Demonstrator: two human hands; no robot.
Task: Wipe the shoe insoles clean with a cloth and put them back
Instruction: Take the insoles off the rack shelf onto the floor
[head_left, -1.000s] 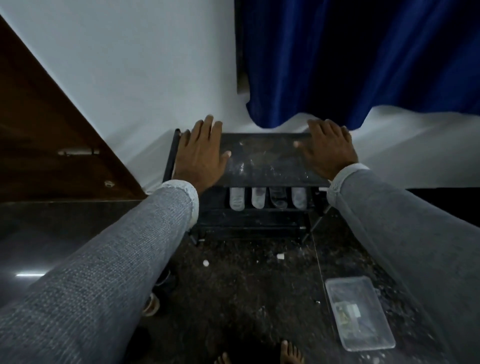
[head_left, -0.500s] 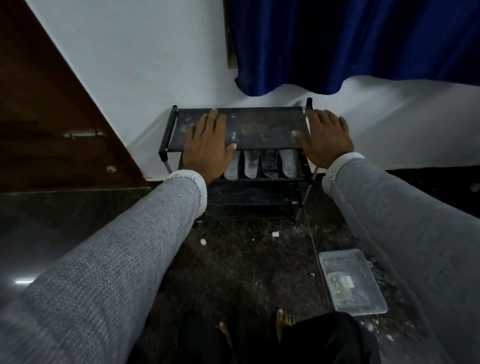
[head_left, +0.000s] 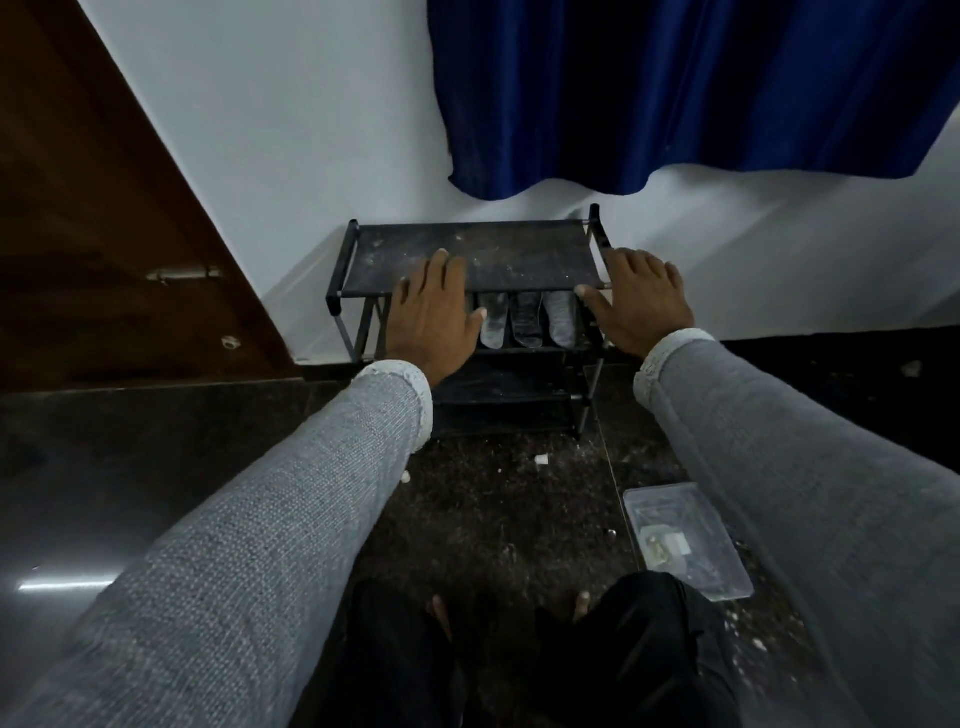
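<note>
Both hands empty, fingers flat: left hand (head_left: 434, 312) and right hand (head_left: 641, 304) over the rack (head_left: 519, 254). I'd grab the near insoles (head_left: 527, 325) individually, cloth's nowhere visible.

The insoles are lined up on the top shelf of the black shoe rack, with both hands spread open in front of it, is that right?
Not quite. The head view shows the insoles on the second shelf, below the top of the black shoe rack. The left hand and right hand are spread open in front of it.

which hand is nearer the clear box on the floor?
Right. The right hand is up the box's side of the rack; the left hand is farther across.
</note>
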